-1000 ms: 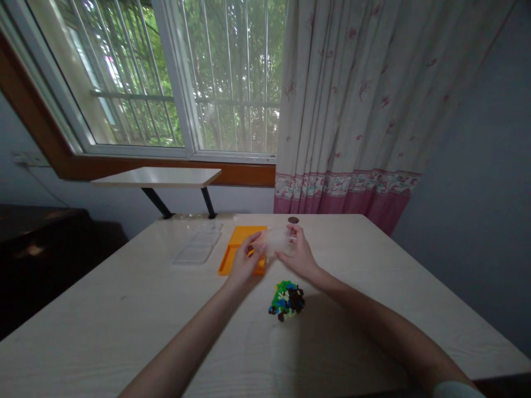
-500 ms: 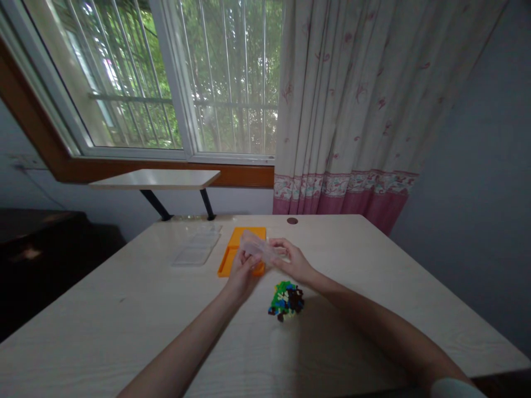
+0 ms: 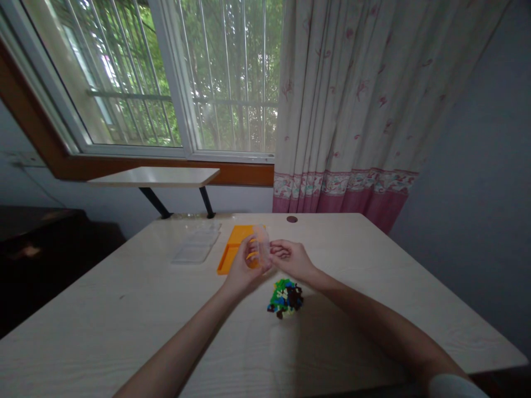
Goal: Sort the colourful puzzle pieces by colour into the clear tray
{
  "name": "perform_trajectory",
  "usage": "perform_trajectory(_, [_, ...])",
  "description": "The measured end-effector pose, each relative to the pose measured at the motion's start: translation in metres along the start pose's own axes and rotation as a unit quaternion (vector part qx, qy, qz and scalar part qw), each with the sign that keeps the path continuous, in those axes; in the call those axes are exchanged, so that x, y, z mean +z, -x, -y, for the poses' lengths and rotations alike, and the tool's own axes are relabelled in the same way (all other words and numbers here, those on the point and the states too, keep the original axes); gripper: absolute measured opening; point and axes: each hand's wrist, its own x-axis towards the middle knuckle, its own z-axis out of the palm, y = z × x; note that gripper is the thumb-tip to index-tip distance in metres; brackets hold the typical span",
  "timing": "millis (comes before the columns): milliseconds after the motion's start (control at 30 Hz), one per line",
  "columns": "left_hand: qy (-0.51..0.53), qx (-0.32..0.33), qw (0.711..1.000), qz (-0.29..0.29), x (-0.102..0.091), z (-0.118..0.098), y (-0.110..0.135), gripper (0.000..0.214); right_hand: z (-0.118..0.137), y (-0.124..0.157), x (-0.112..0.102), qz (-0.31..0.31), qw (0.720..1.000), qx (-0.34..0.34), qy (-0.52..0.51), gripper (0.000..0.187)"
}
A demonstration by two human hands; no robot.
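Observation:
Both hands meet above the pale wooden table (image 3: 124, 326). My left hand (image 3: 243, 271) is closed round a small clear plastic piece (image 3: 260, 250), folded or crumpled, held upright over the right end of a flat orange tray (image 3: 232, 251). My right hand (image 3: 292, 260) is beside it, fingers curled and pinching the same clear piece at its right edge. Just below the hands lies a small heap of tiny coloured blocks (image 3: 285, 297), green, blue, dark brown and white, which neither hand touches.
A clear flat lid or sheet (image 3: 197, 249) lies left of the orange tray. A dark round hole (image 3: 292, 219) marks the table's far edge. Behind are a wall shelf (image 3: 153, 177), a barred window and a pink-hemmed curtain (image 3: 352, 110). Dark furniture (image 3: 45, 249) stands left.
The clear piece, held spread out between both hands a second ago, has been gathered into a narrower upright shape in my left hand. Both hands drew closer together and slightly left.

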Motion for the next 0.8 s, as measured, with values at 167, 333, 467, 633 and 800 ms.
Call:
perform_trajectory(167, [-0.112,0.021,0.993,-0.036,0.002,-0.007,0.002,0.069,0.002,0.001,-0.001,0.018,1.0,0.014,-0.016,0.024])
perform_trajectory(333, [-0.129,0.019,0.991,-0.028,0.002,-0.016,0.003,0.067,0.0,0.001,-0.003,0.033,0.999,0.003,-0.009,0.01])
perform_trajectory(467, [-0.154,0.021,0.988,-0.028,0.003,-0.02,0.003,0.065,0.0,0.001,-0.005,0.04,0.999,-0.007,0.013,0.005])
perform_trajectory(633, [-0.148,0.037,0.988,-0.017,0.002,-0.017,0.003,0.065,0.001,0.001,-0.007,0.059,0.996,-0.032,0.054,0.006])
perform_trajectory(800, [-0.138,0.043,0.989,-0.01,0.001,-0.011,0.002,0.064,-0.001,0.002,-0.006,0.059,0.995,-0.03,0.075,0.007])
